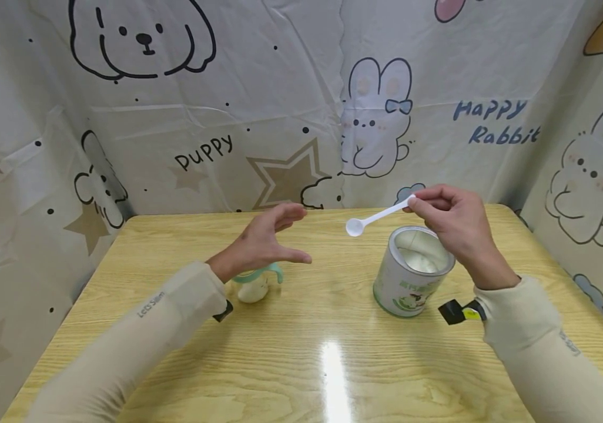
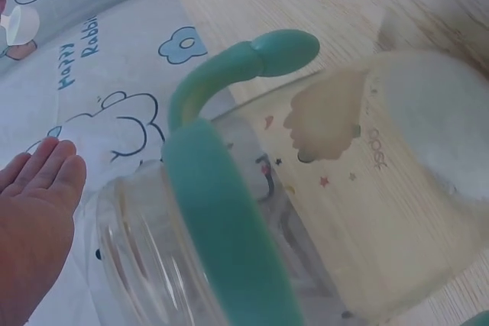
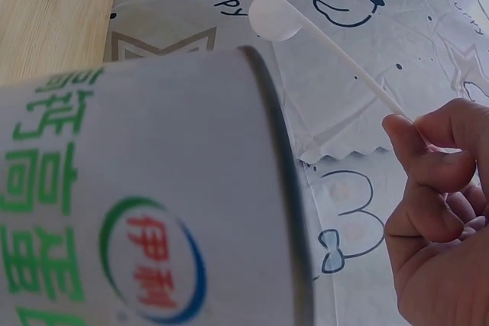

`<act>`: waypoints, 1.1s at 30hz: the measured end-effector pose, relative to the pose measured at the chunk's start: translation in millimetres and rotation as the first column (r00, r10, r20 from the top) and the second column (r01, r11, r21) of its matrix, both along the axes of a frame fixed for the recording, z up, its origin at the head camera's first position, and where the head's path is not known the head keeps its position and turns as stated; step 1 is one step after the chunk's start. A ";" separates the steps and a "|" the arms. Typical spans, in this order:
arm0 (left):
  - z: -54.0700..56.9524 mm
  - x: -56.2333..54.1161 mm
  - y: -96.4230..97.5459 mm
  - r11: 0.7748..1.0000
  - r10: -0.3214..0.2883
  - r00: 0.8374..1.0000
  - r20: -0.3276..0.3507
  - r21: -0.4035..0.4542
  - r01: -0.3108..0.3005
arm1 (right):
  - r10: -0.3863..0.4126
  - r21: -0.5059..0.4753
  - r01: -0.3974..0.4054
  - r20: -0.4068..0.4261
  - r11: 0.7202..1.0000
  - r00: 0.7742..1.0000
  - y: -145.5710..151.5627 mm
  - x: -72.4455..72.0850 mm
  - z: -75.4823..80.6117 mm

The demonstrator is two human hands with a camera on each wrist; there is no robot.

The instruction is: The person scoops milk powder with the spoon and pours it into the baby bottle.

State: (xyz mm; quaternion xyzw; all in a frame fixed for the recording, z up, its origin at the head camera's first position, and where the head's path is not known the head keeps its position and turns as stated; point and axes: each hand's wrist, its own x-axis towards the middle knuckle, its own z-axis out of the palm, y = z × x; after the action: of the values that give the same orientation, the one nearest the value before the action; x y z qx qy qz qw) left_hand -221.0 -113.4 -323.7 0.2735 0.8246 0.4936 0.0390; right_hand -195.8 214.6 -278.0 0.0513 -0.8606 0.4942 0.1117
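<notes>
My right hand (image 1: 452, 226) pinches the end of a white plastic measuring scoop (image 1: 355, 227) between thumb and fingers. The scoop's bowl points left, above the table. Just below that hand stands an uncovered milk powder can (image 1: 404, 288), with pale powder (image 1: 422, 261) inside. My left hand (image 1: 267, 239) is held in the air, thumb and fingers spread apart, with nothing in it. Under the left wrist stands a clear baby bottle (image 1: 253, 289) with a green handle ring (image 2: 221, 219). The left wrist view shows its threaded neck (image 2: 145, 242) uncapped and whitish contents at its base.
The wooden table (image 1: 301, 329) carries the bottle on the left and the can on the right. A pale cloth (image 1: 280, 106) printed with cartoon rabbits and puppies hangs behind the table and along both sides.
</notes>
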 end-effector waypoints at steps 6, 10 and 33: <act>0.3 0.4 6.6 1.000 -0.004 1.000 0.021 0.003 0.004 | -0.032 0.019 0.031 0.028 0.999 0.999 7.4 3.0 1.0; 0.2 0.7 10.7 1.000 -0.006 1.000 0.030 -0.004 0.006 | -0.033 0.017 0.032 0.022 0.999 0.999 11.7 3.4 0.9; -3.9 2.5 43.1 0.997 -0.071 0.997 0.018 -0.003 0.071 | -0.083 0.019 0.082 0.008 0.996 0.997 36.3 9.7 -0.8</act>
State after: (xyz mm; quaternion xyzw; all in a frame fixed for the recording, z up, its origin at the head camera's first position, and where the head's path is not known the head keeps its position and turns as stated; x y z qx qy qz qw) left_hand -218.5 -70.4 -327.6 0.2981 0.8150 0.4927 0.0646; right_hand -186.1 250.9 -278.8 0.0145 -0.8670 0.4814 0.1277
